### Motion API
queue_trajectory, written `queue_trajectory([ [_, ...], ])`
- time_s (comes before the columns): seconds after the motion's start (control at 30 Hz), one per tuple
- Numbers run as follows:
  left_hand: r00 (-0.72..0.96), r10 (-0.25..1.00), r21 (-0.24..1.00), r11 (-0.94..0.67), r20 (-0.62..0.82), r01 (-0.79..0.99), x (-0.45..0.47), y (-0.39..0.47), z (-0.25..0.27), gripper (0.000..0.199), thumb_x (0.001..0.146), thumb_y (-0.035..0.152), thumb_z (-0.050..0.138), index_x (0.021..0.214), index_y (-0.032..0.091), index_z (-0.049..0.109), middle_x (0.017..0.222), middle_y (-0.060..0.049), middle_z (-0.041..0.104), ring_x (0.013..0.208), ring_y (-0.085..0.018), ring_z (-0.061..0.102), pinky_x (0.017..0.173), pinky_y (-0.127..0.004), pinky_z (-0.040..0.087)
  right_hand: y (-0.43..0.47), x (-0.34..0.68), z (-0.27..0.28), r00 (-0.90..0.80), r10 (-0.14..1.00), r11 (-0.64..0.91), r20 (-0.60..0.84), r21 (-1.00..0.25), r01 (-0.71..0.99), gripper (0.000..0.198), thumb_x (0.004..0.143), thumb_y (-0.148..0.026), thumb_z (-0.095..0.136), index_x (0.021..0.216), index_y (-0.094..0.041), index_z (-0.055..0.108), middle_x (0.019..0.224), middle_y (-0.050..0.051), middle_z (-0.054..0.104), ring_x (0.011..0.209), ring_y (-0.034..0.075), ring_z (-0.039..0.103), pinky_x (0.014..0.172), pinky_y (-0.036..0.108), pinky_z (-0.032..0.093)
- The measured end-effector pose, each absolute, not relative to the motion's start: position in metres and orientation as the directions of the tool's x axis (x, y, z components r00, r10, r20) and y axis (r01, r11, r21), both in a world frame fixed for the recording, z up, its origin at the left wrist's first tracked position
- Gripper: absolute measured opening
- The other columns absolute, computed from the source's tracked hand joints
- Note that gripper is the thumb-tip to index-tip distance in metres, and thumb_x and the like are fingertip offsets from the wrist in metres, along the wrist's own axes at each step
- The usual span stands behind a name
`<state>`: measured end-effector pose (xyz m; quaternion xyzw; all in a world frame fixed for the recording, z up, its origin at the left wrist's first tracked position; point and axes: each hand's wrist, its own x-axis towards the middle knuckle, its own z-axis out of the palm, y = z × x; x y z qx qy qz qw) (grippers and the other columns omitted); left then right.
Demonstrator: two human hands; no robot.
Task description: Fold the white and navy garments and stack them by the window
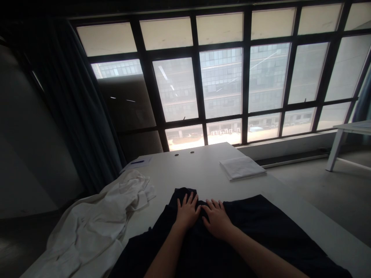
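Note:
A dark navy garment (261,220) lies spread over the near part of the white table (179,170); its exact kind is hard to tell in the dim light. My left hand (188,211) rests flat on it near its far edge, fingers spread. Just to the right, my right hand (216,219) also lies palm down on the dark cloth with its fingers apart. The two thumbs point toward each other with a small gap between them. Neither hand grips anything. The near end of the garment runs out of view under my forearms.
Crumpled white cloth (95,227) is heaped along the table's left side and hangs over the edge. A folded white cloth (242,167) lies at the far right. A pen (137,161) rests on paper at the far left. Beyond are windows, a curtain (78,100) and another table (336,150).

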<state>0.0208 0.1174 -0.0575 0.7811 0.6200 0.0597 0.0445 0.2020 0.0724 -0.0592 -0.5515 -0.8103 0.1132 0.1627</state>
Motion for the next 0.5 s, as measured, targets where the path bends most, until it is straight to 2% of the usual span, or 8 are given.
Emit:
queue_trajectory([
  [0.1,0.18,0.98,0.125,-0.19,0.086,0.974,0.021,0.116,-0.059,0.064,0.096,0.057,0.039,0.155,0.034,0.036,0.169,-0.007,0.015,0.154,-0.038,0.009,0.117,-0.068,0.007,0.072,0.202,-0.06,-0.343,0.93,0.367,0.13,-0.359,0.858,0.054,0.095,-0.048,0.044,0.146,-0.03,0.049,0.161,0.009,0.039,0.149,0.035,0.027,0.12,0.058,0.006],
  [0.27,0.157,0.967,0.112,-0.182,0.199,0.977,0.021,0.112,-0.059,0.057,0.096,0.055,0.043,0.148,0.031,0.049,0.155,-0.012,0.041,0.145,-0.033,0.032,0.117,-0.052,0.023,0.073,0.202,-0.061,-0.344,0.932,0.362,0.116,-0.352,0.863,0.055,0.095,-0.049,0.042,0.147,-0.031,0.047,0.162,0.009,0.036,0.15,0.035,0.024,0.12,0.057,0.004],
  [0.4,0.156,0.963,0.11,-0.183,0.218,0.977,0.023,0.111,-0.054,0.054,0.096,0.052,0.044,0.143,0.027,0.053,0.143,-0.014,0.05,0.132,-0.034,0.044,0.108,-0.049,0.033,0.073,0.201,-0.063,-0.341,0.932,0.363,0.126,-0.341,0.867,0.055,0.095,-0.05,0.041,0.147,-0.032,0.047,0.162,0.008,0.036,0.15,0.035,0.024,0.12,0.058,0.003],
  [0.5,0.165,0.961,0.109,-0.193,0.22,0.975,0.023,0.111,-0.049,0.05,0.097,0.049,0.044,0.139,0.025,0.055,0.134,-0.014,0.055,0.123,-0.033,0.048,0.102,-0.046,0.036,0.075,0.201,-0.066,-0.277,0.949,0.312,0.151,-0.314,0.897,0.059,0.094,-0.05,0.044,0.148,-0.029,0.045,0.162,0.01,0.035,0.15,0.038,0.021,0.119,0.061,0.004],
])
